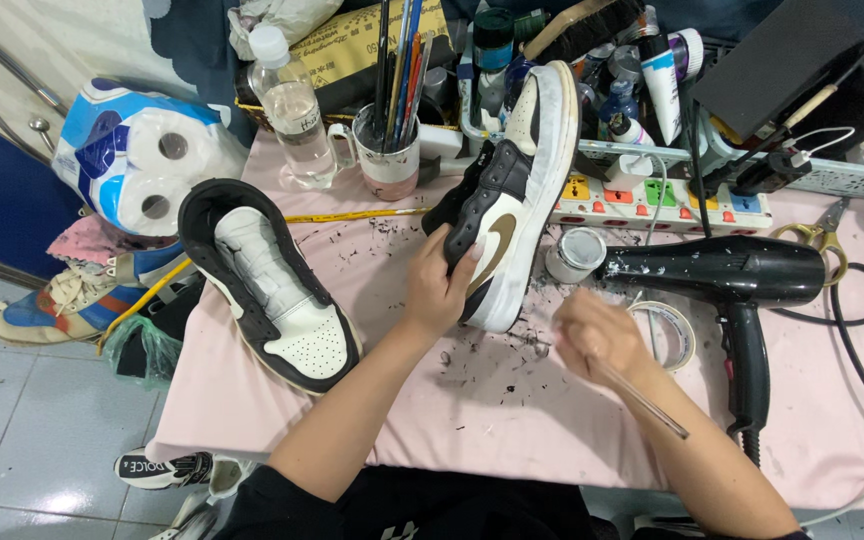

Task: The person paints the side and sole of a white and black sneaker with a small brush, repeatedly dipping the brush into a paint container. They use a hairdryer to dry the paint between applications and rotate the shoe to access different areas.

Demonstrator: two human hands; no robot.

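My left hand (442, 285) grips a black-and-white sneaker (512, 190) with a gold side mark, holding it tilted on its edge with the white sole turned right. My right hand (597, 335), blurred, holds a thin brush (647, 400) whose handle points down to the right, just right of the sneaker's toe. A second matching sneaker (272, 285) lies flat on the pink table cover (492, 410) to the left, stuffed with white paper.
A black hair dryer (742, 275) lies at right beside a tape roll (674, 330) and a small white jar (577, 252). Behind stand a power strip (672, 205), a mug of brushes (392, 160), a water bottle (292, 105), scissors (822, 230). Toilet rolls (142, 160) sit left.
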